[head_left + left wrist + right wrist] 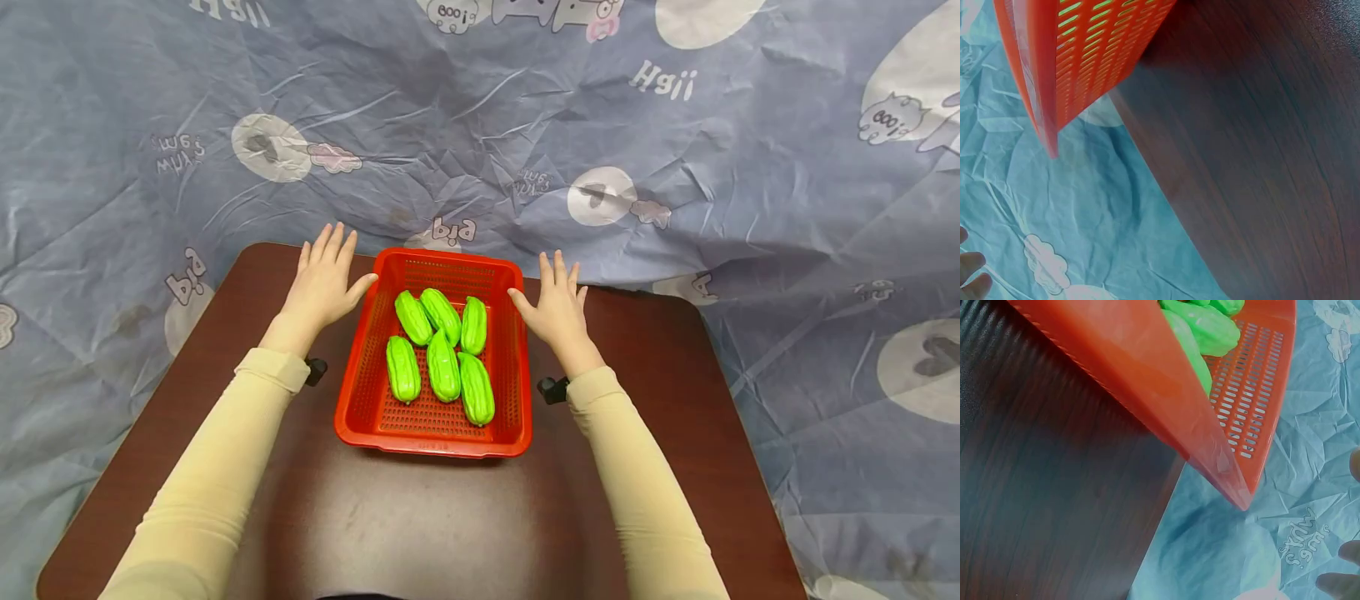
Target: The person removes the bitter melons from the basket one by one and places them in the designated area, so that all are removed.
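Nearest the camera, on the left, a cream sleeve [217, 467] leads up to the left hand [318, 287], its grip spread wide, fingers straight and holding nothing; the thumb tip lies by the rim of the red basket [435, 445], and whether they touch I cannot tell. That basket stands between the hands on the desk [667, 358], towards the far edge, with six green gourds [443, 371] lying inside. To its right, the right hand [555, 312] has its grip parted likewise, nothing in it, the thumb overlapping the rim as seen from the head. Hooking the rim with thumbs alone would probably let it slip; a shove forward could carry it past the far edge, and raising one side first would likely send the gourds sliding into a heap. The sleeve's fabric looks soft and gathers in small folds; the basket seems moulded plastic, glossy, with flaring walls pierced by rows of slots. Its gourds are plump and long, ridged lengthwise, with a waxy shine that suggests little friction. Dark wood grain marks the desk, and behind it hangs crumpled blue-grey cloth [487, 125] printed with cartoons.
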Demonstrator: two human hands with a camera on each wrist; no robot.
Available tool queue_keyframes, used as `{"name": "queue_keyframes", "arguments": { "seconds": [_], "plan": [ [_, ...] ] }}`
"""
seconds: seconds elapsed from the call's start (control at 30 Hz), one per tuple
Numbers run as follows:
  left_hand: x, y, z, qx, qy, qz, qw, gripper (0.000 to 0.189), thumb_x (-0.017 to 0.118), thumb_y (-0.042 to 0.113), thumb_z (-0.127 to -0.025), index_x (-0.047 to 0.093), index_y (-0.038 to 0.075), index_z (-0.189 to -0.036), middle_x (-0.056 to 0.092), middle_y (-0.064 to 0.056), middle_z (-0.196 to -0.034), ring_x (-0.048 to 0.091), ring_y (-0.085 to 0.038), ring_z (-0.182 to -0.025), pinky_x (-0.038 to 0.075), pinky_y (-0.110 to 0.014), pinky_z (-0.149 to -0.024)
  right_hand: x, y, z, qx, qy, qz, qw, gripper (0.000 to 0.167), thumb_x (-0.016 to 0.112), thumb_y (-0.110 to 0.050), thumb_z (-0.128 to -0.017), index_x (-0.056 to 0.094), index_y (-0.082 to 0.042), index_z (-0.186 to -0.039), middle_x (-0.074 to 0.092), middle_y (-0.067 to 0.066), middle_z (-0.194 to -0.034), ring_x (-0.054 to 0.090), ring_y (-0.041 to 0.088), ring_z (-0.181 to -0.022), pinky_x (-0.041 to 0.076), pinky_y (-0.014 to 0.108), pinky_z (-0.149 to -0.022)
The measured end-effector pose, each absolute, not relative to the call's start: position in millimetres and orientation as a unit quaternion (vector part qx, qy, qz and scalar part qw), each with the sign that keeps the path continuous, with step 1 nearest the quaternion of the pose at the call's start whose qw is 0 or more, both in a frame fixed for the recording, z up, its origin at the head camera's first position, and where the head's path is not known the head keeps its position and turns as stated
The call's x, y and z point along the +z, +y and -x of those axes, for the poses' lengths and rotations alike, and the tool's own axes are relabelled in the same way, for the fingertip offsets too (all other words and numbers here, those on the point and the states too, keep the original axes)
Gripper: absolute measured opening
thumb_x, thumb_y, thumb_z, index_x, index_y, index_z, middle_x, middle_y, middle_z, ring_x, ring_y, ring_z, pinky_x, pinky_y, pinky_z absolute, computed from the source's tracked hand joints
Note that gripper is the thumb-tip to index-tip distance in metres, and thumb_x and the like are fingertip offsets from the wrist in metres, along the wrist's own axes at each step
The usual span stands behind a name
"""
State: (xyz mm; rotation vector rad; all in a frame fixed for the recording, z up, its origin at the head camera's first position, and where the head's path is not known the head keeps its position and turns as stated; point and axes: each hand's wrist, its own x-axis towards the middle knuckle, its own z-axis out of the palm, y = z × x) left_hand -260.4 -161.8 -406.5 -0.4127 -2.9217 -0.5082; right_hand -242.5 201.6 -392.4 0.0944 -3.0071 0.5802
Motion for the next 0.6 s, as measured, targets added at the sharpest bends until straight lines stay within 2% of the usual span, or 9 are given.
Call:
{"name": "queue_keyframes", "arguments": {
  "seconds": [0.3,0.6],
  "plan": [
    [-409.9,-164.0,256.9,-0.181,-0.972,0.128,0.074,0.077,0.051,0.045,-0.100,0.022,0.001,-0.156,0.015,-0.024,-0.162,0.009,-0.042,-0.150,0.010,-0.064,-0.117,-391.8,195.1,241.4,0.192,-0.981,-0.032,0.025,0.087,0.051,-0.058,-0.096,0.013,-0.012,-0.160,0.003,0.014,-0.166,-0.008,0.046,-0.149,0.007,0.069,-0.115],
    [-414.2,-165.6,250.9,-0.219,-0.967,0.121,0.055,0.077,0.051,0.043,-0.101,0.020,0.001,-0.156,0.018,-0.025,-0.161,0.017,-0.046,-0.145,0.019,-0.066,-0.113,-391.8,181.1,241.6,0.211,-0.976,-0.039,0.018,0.084,0.052,-0.054,-0.096,0.018,-0.010,-0.159,0.009,0.016,-0.165,0.006,0.048,-0.149,0.014,0.063,-0.117]
  ]
}}
